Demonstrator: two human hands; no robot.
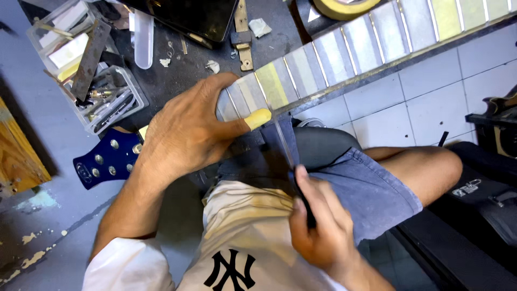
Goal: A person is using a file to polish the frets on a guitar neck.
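A guitar neck (344, 46) covered in strips of masking tape runs from the upper right down to a dark blue headstock (107, 157) at the left. My left hand (186, 132) wraps over the neck near the headstock, its thumb tip wrapped in yellow tape. My right hand (320, 221) grips a thin metal file (283, 141) by its dark handle. The blade's tip rests on a fret beside the taped thumb. My lap in grey shorts lies under the neck.
Clear plastic boxes (91, 75) of small tools and parts stand on the dark workbench at upper left. A roll of masking tape (344, 8) lies at the top. White floor tiles (431, 91) are on the right, with a black case (479, 215) beside my knee.
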